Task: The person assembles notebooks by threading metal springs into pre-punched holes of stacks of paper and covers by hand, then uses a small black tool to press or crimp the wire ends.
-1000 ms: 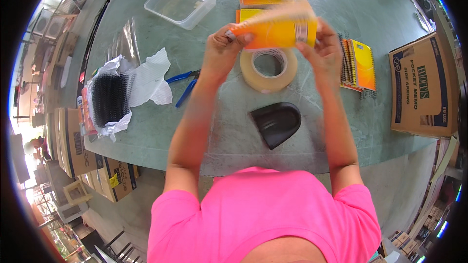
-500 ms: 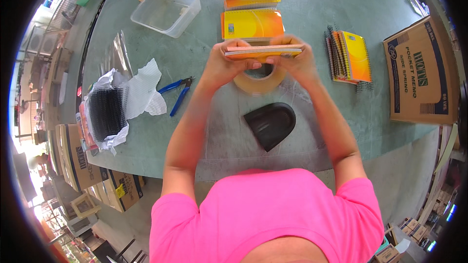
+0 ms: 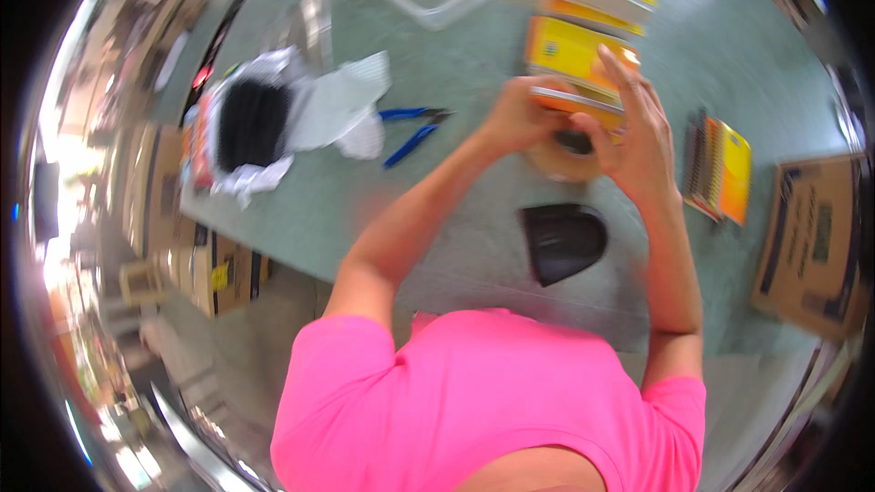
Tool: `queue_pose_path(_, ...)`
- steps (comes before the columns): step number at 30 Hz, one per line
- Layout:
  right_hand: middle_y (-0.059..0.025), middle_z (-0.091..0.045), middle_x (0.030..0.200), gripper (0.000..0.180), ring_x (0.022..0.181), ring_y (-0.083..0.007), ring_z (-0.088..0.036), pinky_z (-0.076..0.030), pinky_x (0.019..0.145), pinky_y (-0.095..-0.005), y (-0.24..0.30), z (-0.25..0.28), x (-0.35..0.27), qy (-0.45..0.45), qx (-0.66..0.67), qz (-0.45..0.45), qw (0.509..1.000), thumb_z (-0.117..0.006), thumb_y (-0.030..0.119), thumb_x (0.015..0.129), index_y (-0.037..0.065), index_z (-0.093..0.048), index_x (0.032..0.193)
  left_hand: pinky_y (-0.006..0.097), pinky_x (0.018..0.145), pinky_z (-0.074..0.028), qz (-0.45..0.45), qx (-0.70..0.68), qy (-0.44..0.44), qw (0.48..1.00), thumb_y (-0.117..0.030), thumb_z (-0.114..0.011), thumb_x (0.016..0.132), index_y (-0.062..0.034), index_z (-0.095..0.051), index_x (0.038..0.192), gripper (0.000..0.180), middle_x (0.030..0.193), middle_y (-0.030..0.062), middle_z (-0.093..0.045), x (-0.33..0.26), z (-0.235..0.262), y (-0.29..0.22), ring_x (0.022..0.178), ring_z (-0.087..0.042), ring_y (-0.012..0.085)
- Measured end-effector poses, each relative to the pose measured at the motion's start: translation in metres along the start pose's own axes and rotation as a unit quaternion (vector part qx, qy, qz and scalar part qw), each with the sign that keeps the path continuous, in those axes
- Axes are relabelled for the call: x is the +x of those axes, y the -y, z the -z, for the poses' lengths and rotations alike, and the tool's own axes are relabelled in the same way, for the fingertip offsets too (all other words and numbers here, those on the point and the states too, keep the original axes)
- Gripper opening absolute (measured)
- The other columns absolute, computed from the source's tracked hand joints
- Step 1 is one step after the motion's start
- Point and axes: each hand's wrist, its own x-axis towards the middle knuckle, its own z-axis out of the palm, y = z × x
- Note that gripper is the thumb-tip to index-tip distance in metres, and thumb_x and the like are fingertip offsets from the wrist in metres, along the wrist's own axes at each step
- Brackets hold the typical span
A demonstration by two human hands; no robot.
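Observation:
A thin orange-and-white memo pad is gripped at its left end by my left hand, its edge facing me. Fingers stretched upward and apart, my right hand is at the pad's right end, with the thumb near or touching it. Behind them stand piles of yellow-orange memo pads. Below the held pad a roll of tan tape lies on the table, partly hidden. A black, round-ended object rests nearer to me.
Blue-handled pliers lie left, beside black wire coils in crumpled white paper. A clear plastic tub sits at the far edge. Right are spiral-bound notebooks and a cardboard box. More cartons stand below the table's left side.
The view has turned, so the table's contents appear shifted. My right hand has loosened from the pad, its fingers now extended upward. My left hand still holds the pad.

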Motion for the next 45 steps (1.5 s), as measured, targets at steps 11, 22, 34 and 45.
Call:
queue_pose_path(11, -0.0087, -0.064, 0.080, 0.012, 0.074, -0.0280, -0.062, -0.047, 0.066, -0.0366, -0.014, -0.016, -0.002, 0.122, -0.065, 0.001, 0.990, -0.063, 0.019, 0.081, 0.008, -0.063, 0.087, 0.046, 0.075, -0.047, 0.210, 0.686, -0.220, 0.661, -0.024, -0.056, 0.085, -0.0002, -0.062, 0.088, 0.025, 0.084, 0.0203, -0.063, -0.145, 0.271, 0.023, 0.084, -0.061, 0.0361)
queue_pose_path(22, -0.0097, -0.064, 0.085, 0.013, 0.077, -0.0303, -0.061, -0.047, 0.067, -0.0375, -0.019, -0.011, 0.006, 0.171, -0.069, -0.010, 0.983, -0.060, 0.016, 0.082, 0.007, -0.063, 0.090, 0.047, 0.069, -0.048, 0.221, 0.541, -0.183, 0.790, -0.025, -0.059, 0.084, 0.0012, -0.053, 0.092, 0.028, 0.078, 0.0223, -0.063, -0.119, 0.256, 0.015, 0.076, -0.062, 0.0398)
queue_pose_path(34, -0.0059, -0.066, 0.087, 0.018, 0.078, -0.0268, -0.063, -0.049, 0.065, -0.0371, -0.021, -0.016, 0.011, 0.171, -0.058, -0.030, 0.983, -0.059, 0.023, 0.082, 0.017, -0.065, 0.098, 0.019, 0.045, -0.036, 0.230, -0.018, -0.051, 0.972, -0.029, -0.053, 0.093, -0.0032, -0.057, 0.105, 0.028, 0.078, 0.0027, -0.056, -0.046, 0.108, -0.051, 0.055, -0.047, 0.0075)
queue_pose_path(45, -0.0058, -0.067, 0.078, 0.018, 0.069, -0.0246, -0.064, -0.049, 0.058, -0.0362, -0.021, -0.015, 0.008, 0.163, -0.033, -0.069, 0.984, -0.056, 0.025, 0.086, 0.018, -0.068, 0.097, 0.021, 0.061, -0.040, 0.079, -0.032, 0.032, 0.996, -0.024, -0.049, 0.096, -0.0019, -0.058, 0.098, 0.025, 0.078, 0.0006, -0.055, -0.027, 0.036, -0.038, 0.066, -0.046, 0.0069)
